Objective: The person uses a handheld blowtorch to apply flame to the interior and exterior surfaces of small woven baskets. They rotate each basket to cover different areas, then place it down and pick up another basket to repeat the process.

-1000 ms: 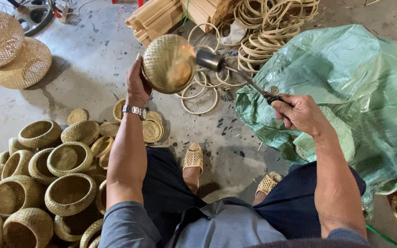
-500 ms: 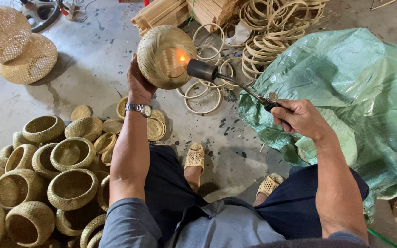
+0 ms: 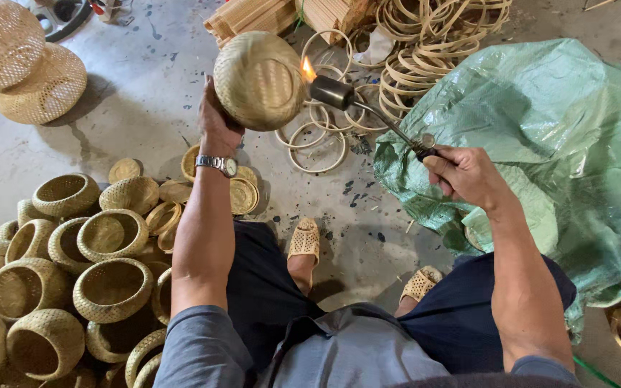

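Presently the left hand holds a round woven basket raised above the floor, its grip clenched on the basket's left underside, with a wristwatch on the wrist below. The right hand grasps the handle of a gas torch, grip closed. The torch nozzle points left at the basket's right side, and a small flame shows just at the weave there.

Judged from this view, flame treatment of the held basket is in progress: only the right flank is under the flame, and how much of the remaining surface is finished cannot be told. A large group of similar woven baskets lies on the concrete floor at near left. Whether these are treated or awaiting treatment cannot be told. Bamboo rings are stacked at far right, beside a green plastic sack.
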